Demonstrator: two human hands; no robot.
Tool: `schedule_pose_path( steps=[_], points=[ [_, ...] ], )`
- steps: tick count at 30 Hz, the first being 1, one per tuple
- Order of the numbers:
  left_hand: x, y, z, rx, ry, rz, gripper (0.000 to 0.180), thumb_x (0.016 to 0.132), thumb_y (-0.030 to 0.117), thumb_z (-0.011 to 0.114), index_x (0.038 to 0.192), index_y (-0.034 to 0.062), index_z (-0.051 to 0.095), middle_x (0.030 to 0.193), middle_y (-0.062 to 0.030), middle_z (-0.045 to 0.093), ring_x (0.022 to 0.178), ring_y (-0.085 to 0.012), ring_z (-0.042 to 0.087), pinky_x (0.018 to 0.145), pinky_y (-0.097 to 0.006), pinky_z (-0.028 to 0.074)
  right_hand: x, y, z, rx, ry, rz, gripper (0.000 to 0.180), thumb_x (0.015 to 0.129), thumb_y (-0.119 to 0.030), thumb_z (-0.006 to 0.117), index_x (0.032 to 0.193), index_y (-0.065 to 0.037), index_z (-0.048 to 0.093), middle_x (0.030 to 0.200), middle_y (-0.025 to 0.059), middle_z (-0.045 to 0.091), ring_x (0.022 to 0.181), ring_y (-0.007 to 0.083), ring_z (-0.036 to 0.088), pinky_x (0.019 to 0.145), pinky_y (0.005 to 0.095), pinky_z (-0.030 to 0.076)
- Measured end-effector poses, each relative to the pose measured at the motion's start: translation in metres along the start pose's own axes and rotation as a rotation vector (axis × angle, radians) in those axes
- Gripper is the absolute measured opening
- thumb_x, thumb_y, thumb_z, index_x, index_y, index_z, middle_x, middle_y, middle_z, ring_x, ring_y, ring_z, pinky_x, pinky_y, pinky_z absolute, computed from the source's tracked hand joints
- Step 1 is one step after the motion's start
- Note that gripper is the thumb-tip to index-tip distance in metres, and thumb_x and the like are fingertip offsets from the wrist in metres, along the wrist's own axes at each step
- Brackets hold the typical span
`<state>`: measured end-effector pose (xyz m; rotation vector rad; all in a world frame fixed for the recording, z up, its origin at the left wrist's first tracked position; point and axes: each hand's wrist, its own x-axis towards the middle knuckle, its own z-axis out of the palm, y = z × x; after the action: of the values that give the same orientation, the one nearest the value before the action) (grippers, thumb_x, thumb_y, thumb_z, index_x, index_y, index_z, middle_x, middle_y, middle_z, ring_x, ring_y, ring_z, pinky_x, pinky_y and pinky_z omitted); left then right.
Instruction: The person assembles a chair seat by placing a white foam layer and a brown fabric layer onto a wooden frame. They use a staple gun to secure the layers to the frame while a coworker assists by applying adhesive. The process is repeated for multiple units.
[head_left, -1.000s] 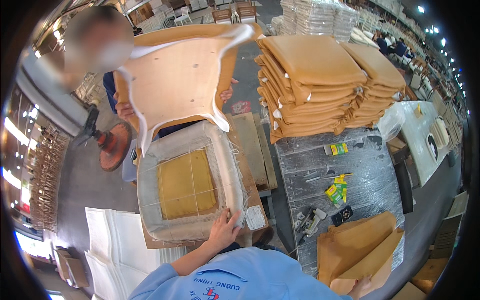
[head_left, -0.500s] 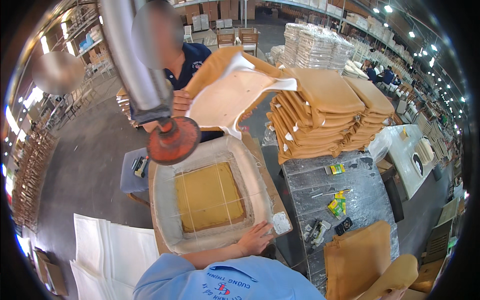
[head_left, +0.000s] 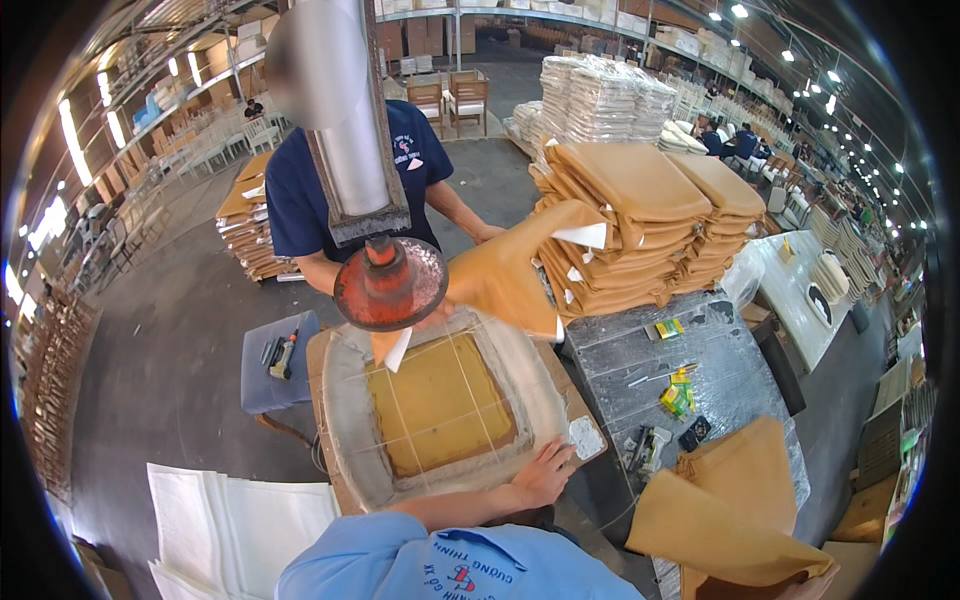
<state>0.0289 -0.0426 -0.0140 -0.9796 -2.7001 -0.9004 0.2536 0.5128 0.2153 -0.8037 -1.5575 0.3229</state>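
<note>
Factory hall, seen from above: I look down on a grey concrete floor [head_left: 180, 330] with shelving and stacked chairs along the far walls. On the wooden worktop [head_left: 585, 410] lies a square seat frame of pale padding with a tan centre panel [head_left: 440, 405]. My right hand [head_left: 545, 470] rests open, fingers spread, on the frame's near right corner; my left hand is out of view. Above the frame hangs a round red press disc on a steel column [head_left: 388, 285]. A co-worker in a dark blue shirt [head_left: 300, 200] holds a tan leather cover [head_left: 500, 275]. A stack of tan seat cushions [head_left: 640, 220] stands to the right, beside a foil-covered table [head_left: 690, 360] carrying small yellow-green packets [head_left: 680, 393].
</note>
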Motion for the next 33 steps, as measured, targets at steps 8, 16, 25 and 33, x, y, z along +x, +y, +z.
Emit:
schedule_pose_path(
  steps=[8, 16, 25, 33],
  points=[
    [0.001, -0.002, 0.006, 0.014, -0.024, 0.107, 0.031, 0.087, 0.013, 0.069, 0.115, 0.0006, 0.073, 0.158, -0.0201, 0.048, 0.156, -0.0417, 0.032, 0.130, -0.052, 0.027, 0.024, -0.041, 0.006, -0.032, 0.029, -0.239, 0.023, 0.098, -0.017, 0.067, 0.084, 0.001, 0.072, 0.085, 0.0140, 0.068, 0.079, 0.0307, 0.063, 0.069, 0.0453, 0.053],
    [-0.005, 0.006, 0.005, 0.075, -0.105, -0.010, 0.035, 0.094, 0.014, 0.063, 0.125, 0.0009, 0.071, 0.160, -0.0176, 0.047, 0.157, -0.0376, 0.034, 0.130, -0.050, 0.028, 0.052, -0.057, 0.045, 0.221, 0.008, -0.186, 0.026, 0.103, -0.023, 0.062, 0.086, -0.004, 0.068, 0.084, 0.0141, 0.067, 0.080, 0.0328, 0.065, 0.067, 0.0449, 0.051],
    [0.000, 0.011, 0.009, 0.028, 0.008, -0.142, 0.037, 0.094, 0.010, 0.061, 0.130, 0.0019, 0.068, 0.164, -0.0201, 0.042, 0.158, -0.0386, 0.032, 0.131, -0.049, 0.027, 0.065, -0.052, 0.078, 0.553, -0.057, -0.007, 0.024, 0.103, -0.021, 0.062, 0.085, -0.005, 0.065, 0.084, 0.0130, 0.066, 0.079, 0.0306, 0.064, 0.067, 0.0436, 0.051],
    [0.002, 0.014, 0.011, 0.117, 0.020, -0.220, 0.037, 0.098, 0.013, 0.064, 0.134, 0.0060, 0.066, 0.164, -0.0183, 0.041, 0.156, -0.0391, 0.035, 0.128, -0.050, 0.031, 0.068, -0.053, 0.104, 0.714, -0.099, 0.022, 0.023, 0.103, -0.020, 0.061, 0.085, -0.006, 0.064, 0.084, 0.0120, 0.066, 0.079, 0.0286, 0.064, 0.067, 0.0425, 0.052]
  ],
)
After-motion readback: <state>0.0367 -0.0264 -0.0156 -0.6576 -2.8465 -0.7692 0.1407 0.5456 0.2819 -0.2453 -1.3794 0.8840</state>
